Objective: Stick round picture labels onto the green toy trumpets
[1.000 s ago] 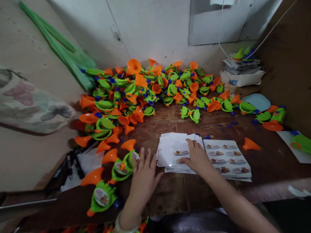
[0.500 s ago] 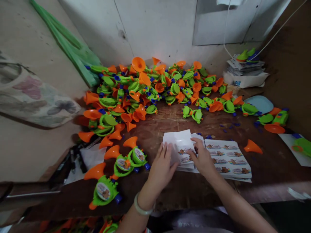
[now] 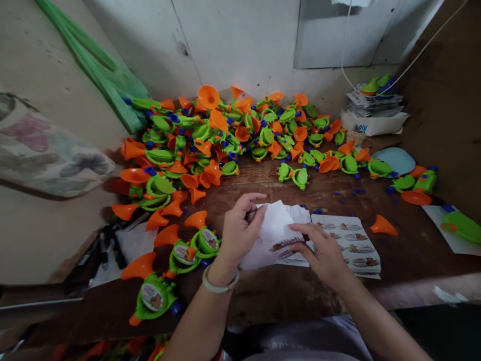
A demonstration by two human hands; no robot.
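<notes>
A white sticker sheet point(image 3: 276, 224) with printed oval stickers along its lower edge is raised and bent over a pile of white sheets point(image 3: 300, 214). My left hand point(image 3: 240, 230), a bangle on its wrist, is closed at the sheet's left corner, thumb against forefinger. On the other side my right hand point(image 3: 325, 253) pinches the sheet's right edge between thumb and fingers. Just right of it lies a stack of printed sticker sheets point(image 3: 356, 243). Left of my left arm rest green toys with orange horns, among them a stickered toy point(image 3: 154, 296).
A big heap of green and orange toys point(image 3: 225, 133) fills the back of the brown table point(image 3: 259, 175). A loose orange horn point(image 3: 383, 225) lies at right, with a light-blue plate point(image 3: 394, 159) behind. Pens point(image 3: 117, 250) lie at left; stacked papers point(image 3: 376, 108) stand in the back right corner.
My left hand has risen from lying flat on the papers to a pinch at the sheet's corner. The sheet now bends upward, and my right hand grips its edge. The view has shifted slightly.
</notes>
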